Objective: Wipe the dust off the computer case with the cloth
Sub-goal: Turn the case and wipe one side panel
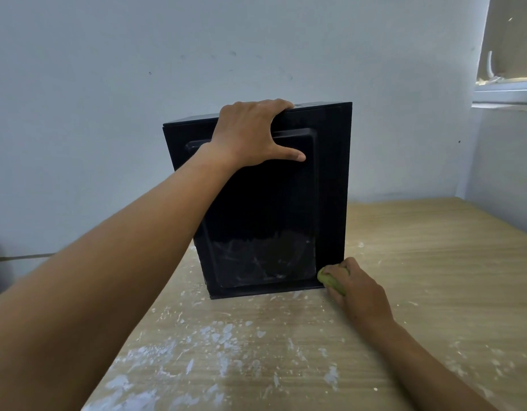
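A black computer case [265, 203] stands upright on a wooden table, its side panel facing me. White dust smears the lower part of the panel. My left hand [253, 132] grips the case's top edge, fingers hooked over it and thumb pressed flat on the panel. My right hand [360, 286] holds a bunched yellow-green cloth [333, 279] against the case's lower right corner, close to the table.
The light wooden table [419, 262] carries scattered white dust and flakes in front of the case. A pale wall rises right behind the case. A window sill [505, 94] is at the upper right. The table's left edge runs diagonally under my left forearm.
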